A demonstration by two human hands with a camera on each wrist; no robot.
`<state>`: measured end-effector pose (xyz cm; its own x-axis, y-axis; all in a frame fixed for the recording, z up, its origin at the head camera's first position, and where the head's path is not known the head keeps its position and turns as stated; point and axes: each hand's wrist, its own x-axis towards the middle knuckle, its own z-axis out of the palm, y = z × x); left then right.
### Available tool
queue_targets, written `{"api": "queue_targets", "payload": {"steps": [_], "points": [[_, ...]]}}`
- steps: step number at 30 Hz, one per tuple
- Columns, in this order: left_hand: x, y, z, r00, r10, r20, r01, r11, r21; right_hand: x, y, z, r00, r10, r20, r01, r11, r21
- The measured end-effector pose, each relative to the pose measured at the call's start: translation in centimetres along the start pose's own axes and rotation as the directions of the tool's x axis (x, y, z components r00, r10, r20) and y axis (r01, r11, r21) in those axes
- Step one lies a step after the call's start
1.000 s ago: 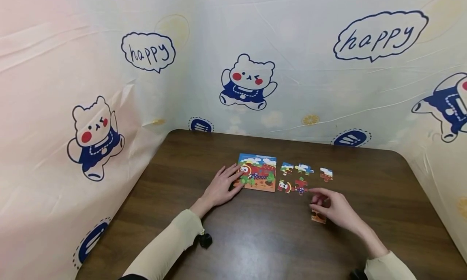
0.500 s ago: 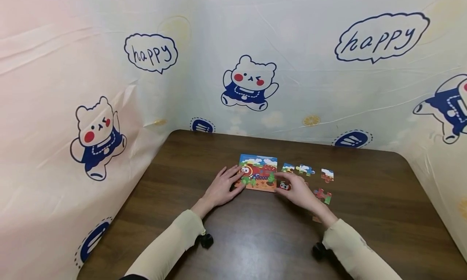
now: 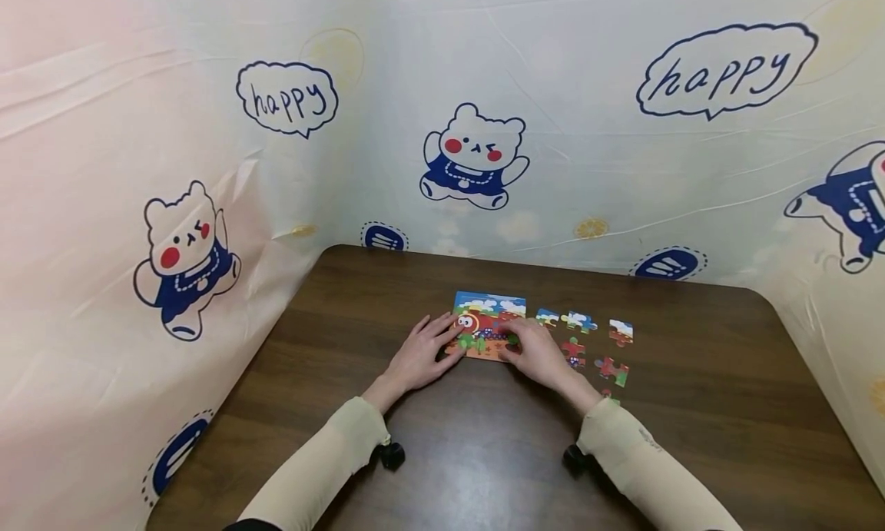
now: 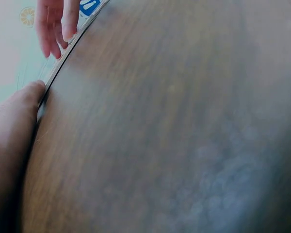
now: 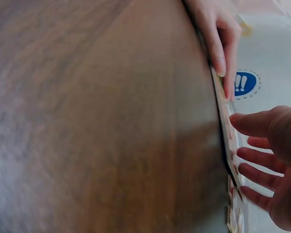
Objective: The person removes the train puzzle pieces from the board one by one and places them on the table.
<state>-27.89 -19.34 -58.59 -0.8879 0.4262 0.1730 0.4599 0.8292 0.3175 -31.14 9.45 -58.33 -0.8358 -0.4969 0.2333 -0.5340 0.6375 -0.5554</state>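
In the head view a puzzle board (image 3: 488, 299) with a red train picture lies flat on the table. My left hand (image 3: 418, 356) rests at its left edge, fingers spread over the picture. Bent over the board's right part is my right hand (image 3: 542, 356), its thumb and index fingertips low over the picture. The right wrist view has that right hand (image 5: 285, 194) with thumb and fingers apart at the board's edge, and no loose piece shows between them. Opposite it the left hand (image 5: 216, 24) touches the board's far end.
Loose puzzle pieces lie right of the board: a blue-sky piece (image 3: 579, 321), a cloud-and-red piece (image 3: 621, 331), a red piece (image 3: 573, 350) and a red-green piece (image 3: 612, 370). Another piece (image 3: 611, 398) is partly covered by the right arm. A printed curtain (image 3: 581, 170) stands behind the table.
My right hand has moved left from the loose pieces, past the board's right edge and onto the picture. The left hand keeps its place. The red-green piece, earlier covered, now shows.
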Motion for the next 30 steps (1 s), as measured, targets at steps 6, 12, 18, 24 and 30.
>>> {"api": "queue_targets", "payload": {"steps": [6, 12, 18, 24, 30], "points": [[0.0, -0.1, 0.3, 1.0, 0.013, -0.016, -0.013, 1.0, 0.001, -0.5, -4.2, -1.3, 0.995, 0.098, -0.017, -0.098, 0.993, -0.057], [0.0, -0.2, 0.5, 0.999, 0.019, -0.03, -0.019, 1.0, 0.007, -0.3, -5.2, -0.9, 0.985, 0.175, 0.0, -0.175, 0.983, -0.058], [-0.1, 0.0, 0.4, 0.999, 0.032, -0.032, -0.032, 0.999, -0.01, -0.1, -5.1, -0.7, 0.968, 0.249, 0.023, -0.25, 0.968, 0.035], [0.0, -0.2, 0.4, 0.999, 0.028, -0.028, -0.028, 1.0, 0.009, 0.1, -4.9, -0.8, 0.965, 0.255, 0.053, -0.26, 0.96, 0.102], [0.0, -0.3, 0.2, 1.0, 0.022, -0.019, -0.022, 1.0, 0.003, 0.1, -4.6, -1.1, 0.969, 0.234, 0.077, -0.243, 0.96, 0.139]]}}
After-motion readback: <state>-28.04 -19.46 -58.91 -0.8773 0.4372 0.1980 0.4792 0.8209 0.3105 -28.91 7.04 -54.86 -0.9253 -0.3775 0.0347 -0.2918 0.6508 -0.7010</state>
